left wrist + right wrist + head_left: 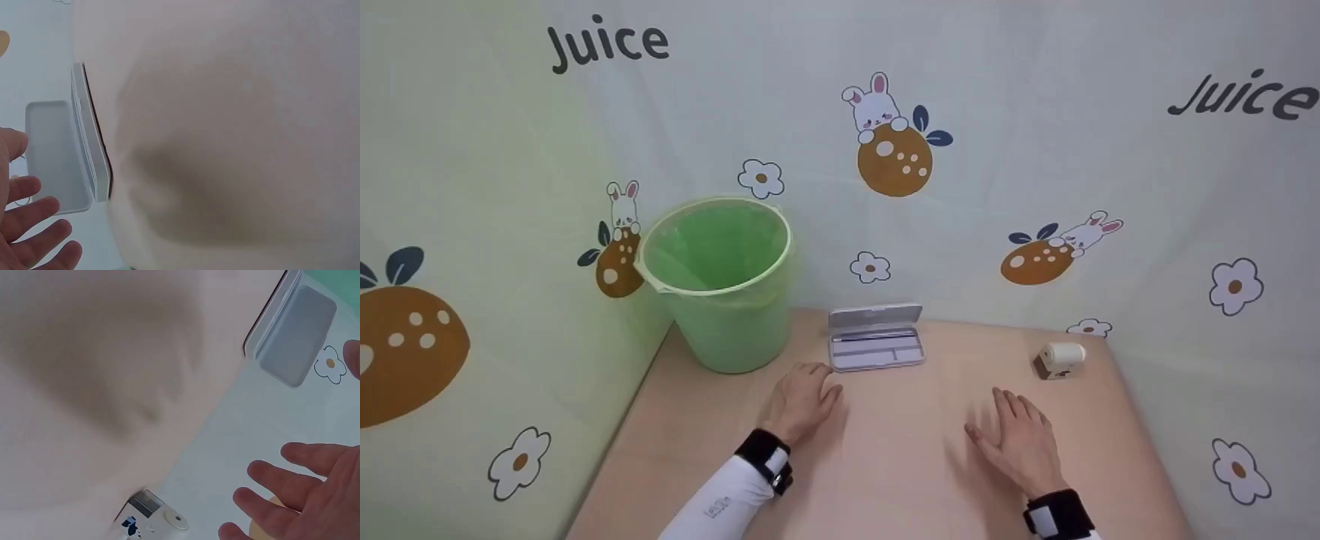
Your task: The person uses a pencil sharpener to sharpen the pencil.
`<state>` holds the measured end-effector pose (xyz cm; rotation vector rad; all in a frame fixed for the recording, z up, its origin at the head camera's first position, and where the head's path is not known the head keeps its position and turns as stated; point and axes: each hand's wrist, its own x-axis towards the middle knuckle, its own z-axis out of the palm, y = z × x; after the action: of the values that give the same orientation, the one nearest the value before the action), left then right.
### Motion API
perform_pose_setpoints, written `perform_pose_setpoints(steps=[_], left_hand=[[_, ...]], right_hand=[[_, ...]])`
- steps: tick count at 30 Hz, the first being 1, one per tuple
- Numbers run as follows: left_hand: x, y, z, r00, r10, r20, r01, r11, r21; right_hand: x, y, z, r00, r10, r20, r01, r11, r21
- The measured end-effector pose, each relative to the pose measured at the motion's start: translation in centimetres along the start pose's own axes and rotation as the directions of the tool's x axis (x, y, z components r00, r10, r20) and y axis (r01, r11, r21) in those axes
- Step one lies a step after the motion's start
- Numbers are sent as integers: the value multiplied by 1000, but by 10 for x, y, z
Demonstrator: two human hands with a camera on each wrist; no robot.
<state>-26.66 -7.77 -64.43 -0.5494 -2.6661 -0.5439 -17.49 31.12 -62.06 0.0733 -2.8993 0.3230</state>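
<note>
Peach table [900, 465] | two hands [801, 401] [1024, 444] relaxed, empty | one opened case [876, 348] | one white gadget [1062, 361] | one bucket [735, 330]

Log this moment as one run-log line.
left hand: empty, near open pencil case | right hand: empty, nearest small white object | green bucket: upright, left of pencil case

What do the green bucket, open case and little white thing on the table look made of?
Green bucket: likely plastic, smooth with a soft sheen; its moulded rim suggests it.
Open case: satin grey, perhaps plastic or painted metal; its thin, rounded lid fits both.
Little white thing: probably hard plastic, smooth; its printed, moulded-looking shell suggests it.
</note>
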Motion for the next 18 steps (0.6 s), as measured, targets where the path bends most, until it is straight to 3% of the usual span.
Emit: perform_pose_setpoints(steps=[5, 8, 10, 11, 14, 17, 18], left_hand=[[27, 0, 11, 997, -25, 78, 25, 1000, -2], [40, -2, 22, 989, -102, 108, 110, 991, -70], [46, -4, 30, 979, -173, 109, 188, 972, -139], [49, -14, 45, 977, -196, 85, 208, 963, -171], [56, -23, 59, 946, -317, 73, 325, 905, -274], [61, -42, 86, 910, -406, 82, 410, 859, -307], [61, -39, 83, 892, -437, 112, 449, 837, -312]], right_hand=[[-3, -5, 2, 998, 15, 57, -16, 1000, 23], [-4, -8, 4, 995, 25, 98, -29, 999, 37], [-3, -11, 6, 993, 26, 113, -31, 999, 42], [-2, -13, 7, 993, 20, 114, -25, 999, 43], [5, -21, 10, 994, -14, 105, 9, 999, 48], [15, -29, 13, 993, -80, 85, 77, 996, 37], [18, -32, 14, 991, -103, 80, 100, 994, 31]])
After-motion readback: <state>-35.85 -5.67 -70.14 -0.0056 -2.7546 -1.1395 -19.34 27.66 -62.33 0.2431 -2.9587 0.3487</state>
